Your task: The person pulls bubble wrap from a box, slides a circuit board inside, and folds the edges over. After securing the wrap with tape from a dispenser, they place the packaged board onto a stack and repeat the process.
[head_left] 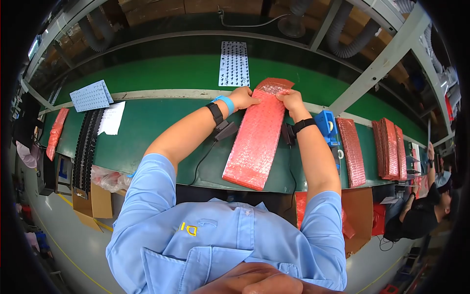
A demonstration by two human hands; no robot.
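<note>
A long pink bubble-wrap bag (pixel 255 142) lies slanted on the green bench in front of me, its lower end close to the bench's front edge. At its far end the wrap is folded or bunched. My left hand (pixel 242 99) is closed on the bag's left edge near that end, thumb and fingers together. My right hand (pixel 293 101) grips the right edge at about the same height, thumb on top. What is inside the bag cannot be made out. Just beyond my hands, a white sheet with rows of small dark parts (pixel 234 63) lies on the green strip.
A blue tape dispenser (pixel 326 126) stands right of my right forearm. Pink bubble-wrap bags (pixel 351 153) lie further right, with a stack (pixel 387 149) beyond. At left are a black slotted rack (pixel 88 147), a white paper (pixel 111 118) and a folded card (pixel 92 96). Another person (pixel 421 210) works at far right.
</note>
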